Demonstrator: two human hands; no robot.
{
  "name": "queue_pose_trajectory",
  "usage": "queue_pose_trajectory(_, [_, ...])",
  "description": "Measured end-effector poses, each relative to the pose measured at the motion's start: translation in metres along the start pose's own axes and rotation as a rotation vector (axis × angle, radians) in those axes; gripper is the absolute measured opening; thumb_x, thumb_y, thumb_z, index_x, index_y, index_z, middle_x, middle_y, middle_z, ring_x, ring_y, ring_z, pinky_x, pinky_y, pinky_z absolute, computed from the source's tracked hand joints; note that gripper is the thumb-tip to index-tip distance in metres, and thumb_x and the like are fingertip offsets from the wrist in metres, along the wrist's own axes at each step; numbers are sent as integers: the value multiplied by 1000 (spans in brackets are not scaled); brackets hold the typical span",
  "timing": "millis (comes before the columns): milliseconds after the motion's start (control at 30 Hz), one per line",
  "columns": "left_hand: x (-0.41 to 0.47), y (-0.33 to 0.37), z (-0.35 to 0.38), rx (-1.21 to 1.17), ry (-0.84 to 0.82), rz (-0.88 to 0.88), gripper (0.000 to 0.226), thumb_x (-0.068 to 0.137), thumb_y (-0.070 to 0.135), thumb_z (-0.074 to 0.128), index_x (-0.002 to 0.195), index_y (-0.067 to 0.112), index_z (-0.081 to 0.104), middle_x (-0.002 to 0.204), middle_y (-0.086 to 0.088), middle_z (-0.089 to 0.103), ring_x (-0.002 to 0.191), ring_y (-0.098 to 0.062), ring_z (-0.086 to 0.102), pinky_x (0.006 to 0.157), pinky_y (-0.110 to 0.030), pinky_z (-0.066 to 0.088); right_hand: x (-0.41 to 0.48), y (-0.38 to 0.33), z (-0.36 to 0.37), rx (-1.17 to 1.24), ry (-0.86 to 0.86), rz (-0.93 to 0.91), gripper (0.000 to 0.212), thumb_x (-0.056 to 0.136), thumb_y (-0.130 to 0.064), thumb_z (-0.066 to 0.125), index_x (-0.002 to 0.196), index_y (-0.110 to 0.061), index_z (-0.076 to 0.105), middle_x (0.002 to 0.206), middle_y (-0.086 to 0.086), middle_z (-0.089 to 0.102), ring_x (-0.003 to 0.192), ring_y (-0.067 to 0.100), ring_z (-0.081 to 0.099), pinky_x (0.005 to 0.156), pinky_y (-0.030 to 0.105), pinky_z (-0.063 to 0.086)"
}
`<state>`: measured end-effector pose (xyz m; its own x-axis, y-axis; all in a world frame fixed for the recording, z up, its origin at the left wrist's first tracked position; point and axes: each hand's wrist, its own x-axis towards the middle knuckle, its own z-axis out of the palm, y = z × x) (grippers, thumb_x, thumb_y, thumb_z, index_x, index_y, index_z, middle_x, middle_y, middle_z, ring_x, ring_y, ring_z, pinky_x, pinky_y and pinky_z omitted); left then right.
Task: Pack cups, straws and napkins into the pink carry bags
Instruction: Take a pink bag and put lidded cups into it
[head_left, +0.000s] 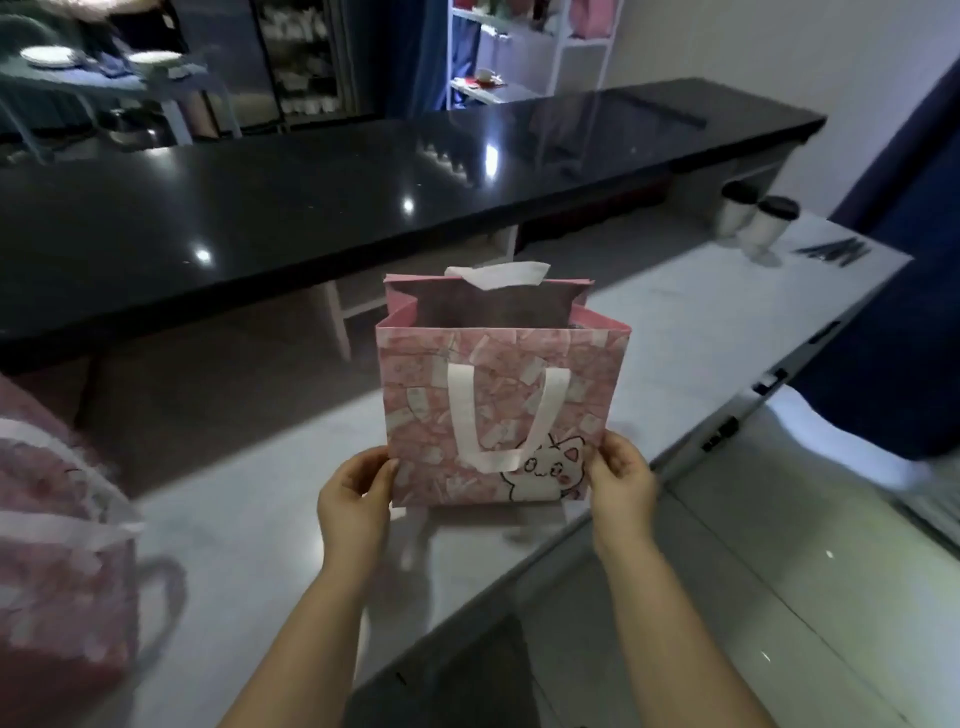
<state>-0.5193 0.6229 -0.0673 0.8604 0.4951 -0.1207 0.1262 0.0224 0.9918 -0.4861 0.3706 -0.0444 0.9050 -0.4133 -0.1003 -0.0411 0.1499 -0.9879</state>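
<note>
Bag (498, 410) centre on table (675, 332); cups (753, 221) far right, behind.

The front wall of the pink bag (498, 415) hides its floor, so whether anything lies inside cannot be told. The fingers of the left grip (353, 499) and the right grip (621, 483) pass behind the bag's lower corners, out of sight. Both forearms are cut off by the bottom edge. A second bag (57, 571) is blurred and cut by the left edge. On the far end of the desk (260, 545), the two cups (737, 210) are blurred, and the dark straws (836, 252) beside them are too smeared to count.
</note>
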Motion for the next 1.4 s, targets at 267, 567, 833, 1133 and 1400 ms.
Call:
queue_pose_trajectory(267, [-21, 17, 138, 61, -215, 61, 16, 92, 20, 64, 92, 36, 69, 95, 11, 72, 90, -14, 69, 84, -42, 59, 45, -20, -107, 120, 269, -15, 22, 93, -6, 60, 94, -27, 67, 89, -11, 73, 77, -1, 69, 60, 13, 53])
queue_pose_trajectory(567, [-62, 31, 359, -120, -381, 33, 14, 89, 12, 68, 97, 22, 74, 96, 1, 75, 91, -20, 71, 84, -46, 58, 167, -76, -268, 126, 353, -31, 17, 93, -32, 63, 109, -30, 69, 100, -10, 75, 87, 7, 71, 60, 29, 52])
queue_pose_trajectory(833, [-49, 47, 474, -162, -330, 25, 20, 89, 10, 67, 89, 28, 74, 93, 0, 75, 87, -21, 72, 73, -37, 57, 273, -109, -320, 191, 263, -75, 21, 95, -15, 59, 115, -18, 67, 101, -5, 75, 91, 9, 70, 68, 17, 54])
queue_pose_trajectory(1133, [69, 54, 561, -87, -65, 103, 20, 91, 13, 65, 92, 32, 68, 98, -1, 71, 94, -24, 67, 84, -46, 56, 434, -113, -258, 71, 82, -44, 18, 97, -11, 56, 101, -24, 67, 100, -3, 74, 95, 18, 69, 82, 35, 57])
queue_pose_trajectory(1400, [157, 72, 642, -56, 73, 161, 10, 90, 14, 66, 97, 20, 66, 95, -4, 70, 88, -24, 67, 82, -46, 56, 581, -132, -220, 18, -70, -34, 17, 97, -10, 56, 110, -17, 63, 106, 1, 72, 97, 18, 68, 79, 35, 59])
